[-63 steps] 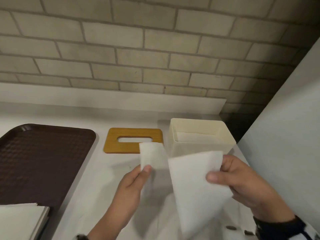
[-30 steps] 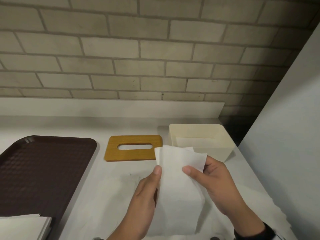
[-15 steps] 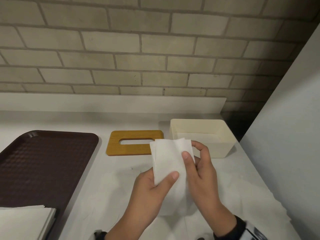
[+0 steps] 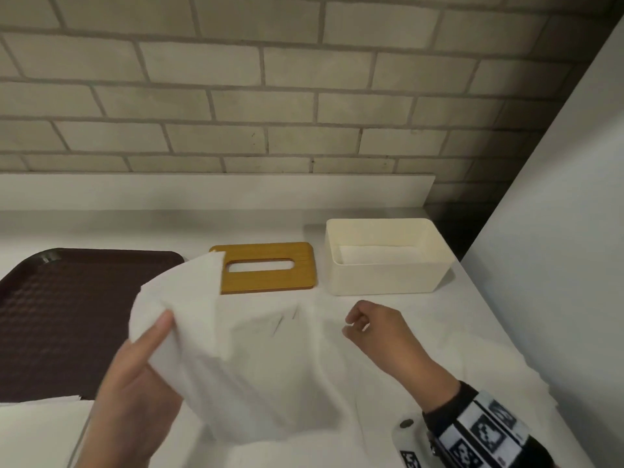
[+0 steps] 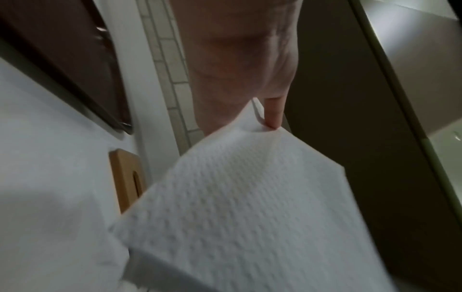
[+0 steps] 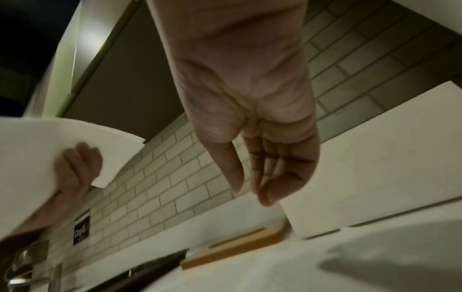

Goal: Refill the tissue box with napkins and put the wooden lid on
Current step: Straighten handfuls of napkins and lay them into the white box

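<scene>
My left hand (image 4: 158, 329) pinches a large white napkin (image 4: 216, 339) and holds it up over the counter; the thumb lies on top and the fingers are hidden beneath. The left wrist view shows the embossed napkin (image 5: 250, 207) hanging from a fingertip (image 5: 273, 116). My right hand (image 4: 354, 327) hovers to the right with curled fingers (image 6: 272, 173) and holds nothing. The cream tissue box (image 4: 385, 278) stands open at the back right, white paper lying low inside. The wooden lid (image 4: 270, 278), with its slot, lies flat to the box's left.
A dark brown tray (image 4: 67, 315) fills the left of the counter, with a stack of white napkins (image 4: 33, 430) at its near corner. Loose white sheets (image 4: 489, 376) lie flat on the counter at right. A white panel (image 4: 557, 231) rises on the right; a brick wall is behind.
Both hands held the napkin folded narrow before. Now my right hand has let go and drawn right, while my left hand has swung the napkin, spread wider, to the left.
</scene>
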Available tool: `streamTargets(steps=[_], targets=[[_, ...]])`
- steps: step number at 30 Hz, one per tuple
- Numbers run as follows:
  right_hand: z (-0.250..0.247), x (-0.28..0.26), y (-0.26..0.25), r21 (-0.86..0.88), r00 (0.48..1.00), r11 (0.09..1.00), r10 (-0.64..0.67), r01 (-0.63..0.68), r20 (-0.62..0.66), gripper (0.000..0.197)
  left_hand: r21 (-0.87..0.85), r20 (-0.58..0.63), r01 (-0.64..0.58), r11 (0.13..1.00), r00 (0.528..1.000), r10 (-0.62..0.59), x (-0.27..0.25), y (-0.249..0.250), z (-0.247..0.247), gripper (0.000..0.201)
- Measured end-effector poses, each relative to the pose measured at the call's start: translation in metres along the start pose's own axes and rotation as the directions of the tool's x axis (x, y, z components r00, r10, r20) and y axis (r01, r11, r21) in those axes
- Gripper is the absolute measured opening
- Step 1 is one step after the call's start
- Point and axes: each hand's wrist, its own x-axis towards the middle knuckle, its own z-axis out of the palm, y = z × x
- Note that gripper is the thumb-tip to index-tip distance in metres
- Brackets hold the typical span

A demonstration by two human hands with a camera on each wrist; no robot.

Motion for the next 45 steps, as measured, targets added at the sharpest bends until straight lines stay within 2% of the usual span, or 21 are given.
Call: streamTargets(steps=[1, 3, 4, 6, 8, 10, 11, 14, 17, 18, 20, 21, 23, 26, 31, 35, 38, 42, 43, 44, 45], targets=[[0.003, 0.001, 0.003, -0.093, 0.999, 0.995, 0.024, -0.022, 0.028, 0.024, -0.043, 0.074, 0.065, 0.997, 0.995, -0.062, 0.000, 0.009, -0.011, 0.057], [0.010, 0.001, 0.007, -0.243, 0.995, 0.969, 0.067, -0.046, 0.079, 0.043, -0.091, 0.259, 0.069, 0.993, 0.965, -0.044, 0.004, 0.013, -0.025, 0.064], [0.015, 0.001, 0.008, -0.285, 0.990, 0.957, 0.092, -0.059, 0.104, 0.053, -0.083, 0.298, 0.037, 0.996, 0.955, -0.011, 0.006, 0.009, -0.030, 0.065], [0.026, -0.003, 0.009, -0.353, 0.979, 0.933, 0.133, -0.071, 0.154, 0.069, -0.044, 0.232, -0.010, 0.999, 0.973, 0.020, 0.002, 0.002, -0.027, 0.062], [0.033, -0.007, 0.009, -0.445, 0.965, 0.894, 0.161, -0.054, 0.205, 0.076, 0.069, 0.071, -0.120, 0.990, 0.991, 0.115, 0.006, -0.009, -0.017, 0.051], [0.030, -0.007, 0.012, -0.554, 0.953, 0.833, 0.168, -0.002, 0.250, 0.076, 0.056, 0.160, -0.073, 0.996, 0.985, 0.064, 0.011, -0.015, -0.012, 0.057], [0.025, -0.006, 0.014, -0.611, 0.949, 0.791, 0.169, 0.029, 0.265, 0.075, 0.137, 0.176, -0.110, 0.984, 0.981, 0.086, 0.010, -0.016, -0.004, 0.062], [0.006, 0.000, 0.021, -0.701, 0.936, 0.711, 0.214, 0.047, 0.279, 0.081, 0.254, 0.179, -0.107, 0.961, 0.982, 0.062, 0.011, -0.021, 0.001, 0.070], [-0.006, 0.001, 0.027, -0.677, 0.930, 0.735, 0.220, 0.041, 0.295, 0.078, 0.275, 0.146, -0.108, 0.955, 0.987, 0.070, 0.015, -0.026, 0.001, 0.079], [-0.007, 0.000, 0.030, -0.632, 0.925, 0.774, 0.209, 0.042, 0.317, 0.072, 0.266, 0.158, -0.105, 0.958, 0.985, 0.064, 0.017, -0.028, 0.001, 0.073], [-0.008, -0.003, 0.035, -0.505, 0.919, 0.863, 0.181, 0.022, 0.349, 0.058, 0.256, 0.159, -0.107, 0.961, 0.985, 0.067, 0.018, -0.028, 0.005, 0.042], [-0.007, -0.004, 0.036, -0.443, 0.921, 0.896, 0.166, 0.008, 0.352, 0.051, 0.261, 0.150, -0.112, 0.959, 0.986, 0.074, 0.018, -0.029, 0.008, 0.034], [0.000, -0.007, 0.034, -0.331, 0.933, 0.944, 0.126, -0.008, 0.337, 0.040, 0.271, 0.145, -0.118, 0.955, 0.986, 0.080, 0.018, -0.029, 0.010, 0.034], [0.020, -0.016, 0.021, -0.247, 0.944, 0.969, 0.087, -0.006, 0.318, 0.041, 0.261, 0.129, -0.110, 0.959, 0.989, 0.078, 0.018, -0.028, 0.013, 0.034], [0.049, -0.023, 0.009, -0.348, 0.962, 0.937, 0.121, -0.029, 0.245, 0.054, 0.260, 0.094, -0.090, 0.961, 0.993, 0.067, 0.017, -0.027, 0.012, 0.040], [0.047, -0.023, 0.013, -0.559, 0.992, 0.827, 0.019, 0.053, 0.122, 0.050, 0.260, 0.097, -0.093, 0.961, 0.993, 0.070, 0.015, -0.025, 0.010, 0.044], [0.040, -0.017, 0.018, -0.613, 0.999, 0.789, 0.049, -0.033, 0.009, 0.051, 0.271, 0.094, -0.101, 0.957, 0.993, 0.078, 0.015, -0.025, 0.009, 0.042], [0.035, -0.008, 0.024, -0.688, 1.000, 0.725, 0.000, 0.021, 0.031, 0.047, 0.289, 0.093, -0.093, 0.953, 0.993, 0.069, 0.015, -0.026, 0.009, 0.036], [0.032, -0.005, 0.024, -0.696, 1.000, 0.717, -0.027, 0.026, 0.009, 0.043, 0.298, 0.086, -0.092, 0.950, 0.994, 0.069, 0.016, -0.027, 0.009, 0.037], [0.026, -0.005, 0.023, -0.665, 0.999, 0.746, -0.050, 0.034, -0.005, 0.038, 0.307, 0.081, -0.093, 0.947, 0.994, 0.071, 0.016, -0.028, 0.010, 0.038], [0.018, -0.008, 0.020, -0.626, 0.997, 0.777, -0.073, 0.063, 0.009, 0.041, 0.315, 0.077, -0.096, 0.944, 0.994, 0.075, 0.016, -0.028, 0.011, 0.039]])
